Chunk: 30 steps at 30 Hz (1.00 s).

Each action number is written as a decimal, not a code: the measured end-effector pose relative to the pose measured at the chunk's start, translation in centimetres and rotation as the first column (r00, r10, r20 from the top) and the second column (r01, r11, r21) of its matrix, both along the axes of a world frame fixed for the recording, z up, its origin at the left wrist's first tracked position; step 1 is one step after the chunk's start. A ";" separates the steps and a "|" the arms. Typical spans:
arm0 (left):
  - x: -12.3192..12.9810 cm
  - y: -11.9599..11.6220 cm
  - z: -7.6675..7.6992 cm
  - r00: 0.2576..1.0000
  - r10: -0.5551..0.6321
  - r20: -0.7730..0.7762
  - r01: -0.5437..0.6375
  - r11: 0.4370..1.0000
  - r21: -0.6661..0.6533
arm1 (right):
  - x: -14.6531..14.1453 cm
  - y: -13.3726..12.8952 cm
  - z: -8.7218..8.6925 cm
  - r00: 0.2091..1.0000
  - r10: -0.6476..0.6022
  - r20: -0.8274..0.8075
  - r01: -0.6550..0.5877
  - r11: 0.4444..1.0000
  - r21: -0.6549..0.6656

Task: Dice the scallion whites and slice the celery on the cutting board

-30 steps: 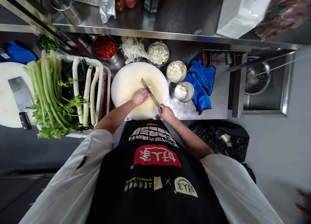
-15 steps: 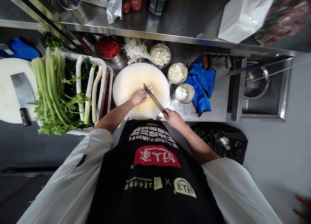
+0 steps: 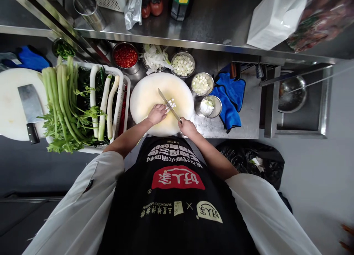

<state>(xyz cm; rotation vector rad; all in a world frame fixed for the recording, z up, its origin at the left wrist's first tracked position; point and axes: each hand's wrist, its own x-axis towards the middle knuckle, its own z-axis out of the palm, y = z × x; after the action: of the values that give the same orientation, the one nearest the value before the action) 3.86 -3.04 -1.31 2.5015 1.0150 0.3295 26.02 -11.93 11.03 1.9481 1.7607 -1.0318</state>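
My right hand (image 3: 187, 128) is closed round the handle of a kitchen knife (image 3: 167, 101). Its blade slants up and left over a round, yellowish-white cutting board (image 3: 143, 87). Just left of the blade, my left hand (image 3: 157, 114) rests on the board with curled fingertips pressing a white vegetable (image 3: 167, 109), mostly hidden by the fingers. Small white diced pieces (image 3: 172, 102) lie on the blade's far side. Behind the board stand metal bowls, one with larger white chunks (image 3: 183, 65) and one with pale chopped pieces (image 3: 201, 84).
A white basket (image 3: 121, 96) at left holds celery (image 3: 65, 100) and leeks (image 3: 103, 109). Further left, a cleaver (image 3: 30, 102) lies on another board. Chopped red chilies (image 3: 125, 56) fill a bowl. Blue gloves (image 3: 229, 96) lie right. A metal shelf edge (image 3: 177, 41) crosses above.
The knife and my right hand have shifted left and slightly upward. More diced white pieces show beyond the blade. My left hand stays on the board, its fingers a little lower.
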 end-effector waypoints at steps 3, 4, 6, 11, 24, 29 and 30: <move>-0.4 -0.3 -0.1 1.000 0.001 -0.020 -0.001 1.000 -0.005 | 1.4 -0.8 1.5 1.000 0.021 -0.019 -0.021 1.000 0.019; -0.4 -0.2 -0.2 1.000 -0.009 -0.023 0.009 1.000 -0.003 | 1.9 -1.2 2.1 0.999 0.032 -0.018 -0.032 0.999 0.032; -0.3 0.2 -0.4 0.999 -0.024 -0.022 0.024 1.000 0.004 | 2.9 -2.1 3.1 0.998 0.059 -0.012 -0.058 0.997 0.048; -0.2 0.8 -0.7 0.999 -0.040 0.020 0.040 0.999 -0.003 | 2.7 -2.6 2.8 0.999 0.053 -0.012 -0.053 0.998 -0.016; -0.9 -0.2 -1.6 0.995 0.015 0.097 -0.018 0.999 0.028 | 2.4 -2.1 3.1 0.998 0.044 -0.046 -0.043 0.999 0.019; -0.7 0.2 -1.8 0.997 0.021 0.068 -0.024 0.998 0.056 | 1.7 -2.7 2.1 0.998 0.048 -0.036 -0.048 0.999 -0.019; -0.7 0.1 -1.7 0.997 0.023 0.068 -0.026 0.998 0.049 | 0.9 -2.5 1.4 0.999 0.036 -0.028 -0.037 0.999 -0.021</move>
<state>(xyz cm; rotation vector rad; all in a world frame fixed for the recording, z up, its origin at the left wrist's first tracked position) 3.12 -2.90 -3.00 2.5062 1.0233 0.4485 26.95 -14.42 12.44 1.8906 1.7852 -1.0660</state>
